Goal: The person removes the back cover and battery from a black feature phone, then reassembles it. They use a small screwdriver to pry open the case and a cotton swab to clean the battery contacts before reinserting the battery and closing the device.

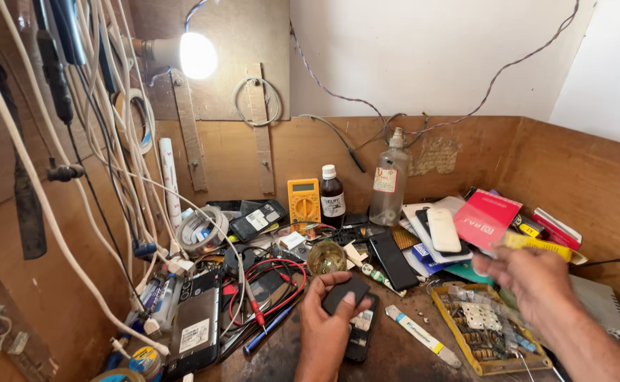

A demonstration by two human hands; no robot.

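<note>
The left hand [327, 318] lies at about six o'clock on the cluttered table [395, 354], fingers curled loosely over a small black phone [356, 322] with its thin dark back cover [345, 291] resting on top under the thumb. The phone looks light, rigid and smooth, likely slippery along its flat faces, so the narrow long edges seem the surest place to pinch it. The cover appears thin and somewhat flexible, probably easy to crack if bent.

The right hand [529, 279], at four o'clock, is motion-blurred above a yellow parts tray [458, 332]; whether it holds anything I cannot tell. A small glass [326, 258] stands just beyond the phone at twelve o'clock.
</note>
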